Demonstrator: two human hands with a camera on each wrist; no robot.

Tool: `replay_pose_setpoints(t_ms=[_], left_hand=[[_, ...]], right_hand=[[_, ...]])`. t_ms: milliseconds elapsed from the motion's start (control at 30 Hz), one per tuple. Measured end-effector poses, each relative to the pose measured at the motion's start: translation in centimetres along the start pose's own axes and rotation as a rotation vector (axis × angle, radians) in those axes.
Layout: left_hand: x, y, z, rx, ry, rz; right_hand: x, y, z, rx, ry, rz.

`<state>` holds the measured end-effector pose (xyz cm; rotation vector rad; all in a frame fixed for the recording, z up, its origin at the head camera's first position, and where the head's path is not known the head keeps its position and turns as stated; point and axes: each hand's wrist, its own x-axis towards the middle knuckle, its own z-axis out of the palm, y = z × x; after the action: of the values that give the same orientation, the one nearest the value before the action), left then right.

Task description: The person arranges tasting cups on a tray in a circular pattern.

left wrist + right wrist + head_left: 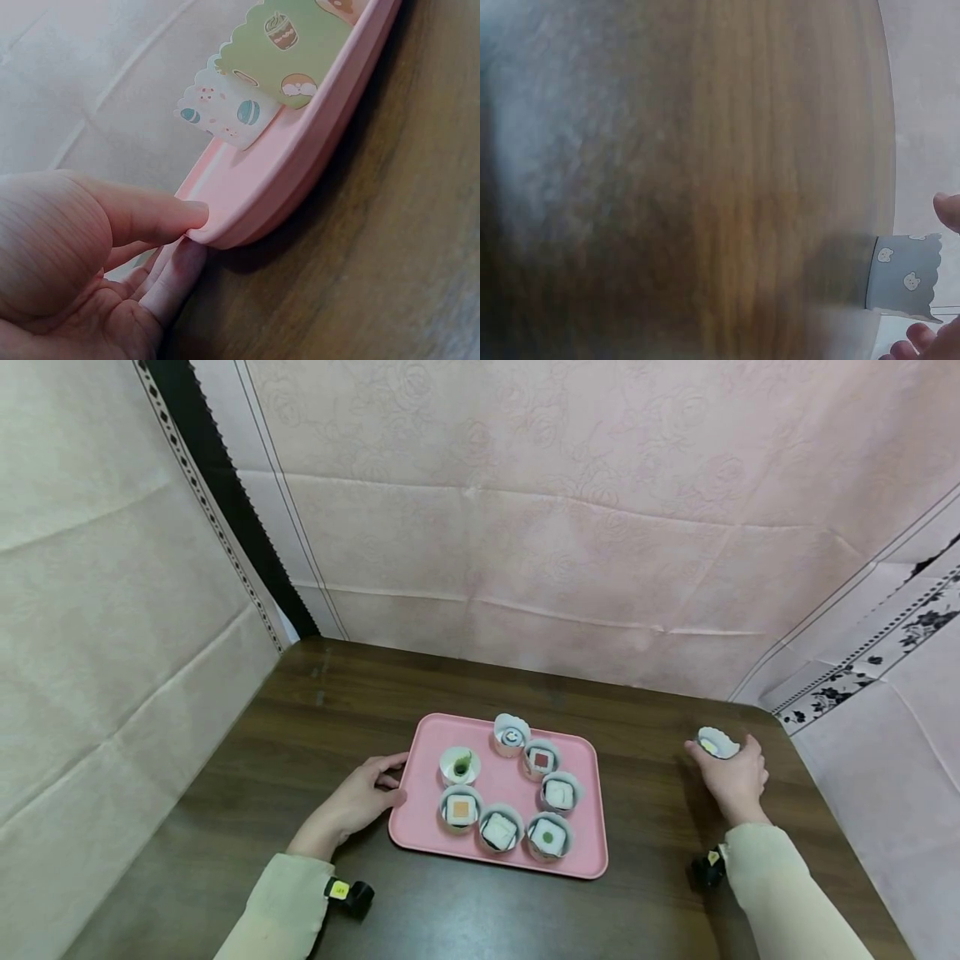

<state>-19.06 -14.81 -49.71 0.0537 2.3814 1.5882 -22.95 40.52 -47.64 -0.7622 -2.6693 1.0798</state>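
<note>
My left hand (365, 795) holds the left edge of a pink tray (588, 847), thumb on top and a finger beneath, as the left wrist view shows. Several patterned paper cake cups stand on the tray. They include a white cup with a green topping (460, 767), a cup with an orange square (460, 810) and one with a smiling piece (512, 735). My right hand (733, 781) is spread around another scalloped cup (717, 742) near the table's far right. In the right wrist view this grey, bear-printed cup (906, 276) shows gaps beside the thumb and fingers.
The dark wooden table (645, 910) extends around the tray. Pale patterned cloth (562, 568) hangs behind it, with more cloth at both sides. A black strip (232, 493) runs between cloths at the left. The table's far right corner lies just beyond my right hand.
</note>
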Motion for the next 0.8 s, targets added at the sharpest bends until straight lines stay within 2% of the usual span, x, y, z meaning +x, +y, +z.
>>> replay_pose_setpoints(t_ms=[333,633,800], left_hand=[[-0.05,0.09,0.07,0.003,0.004,-0.012],[-0.08,0.17,0.07,0.003,0.005,-0.012],[-0.05,0.08,0.04,0.006,0.005,-0.011]], right_hand=[[0.18,0.11,0.28,0.001,-0.021,0.025],[0.29,0.44,0.55,-0.019,0.011,0.017],[0.07,0.31,0.5,-0.011,-0.001,0.045]])
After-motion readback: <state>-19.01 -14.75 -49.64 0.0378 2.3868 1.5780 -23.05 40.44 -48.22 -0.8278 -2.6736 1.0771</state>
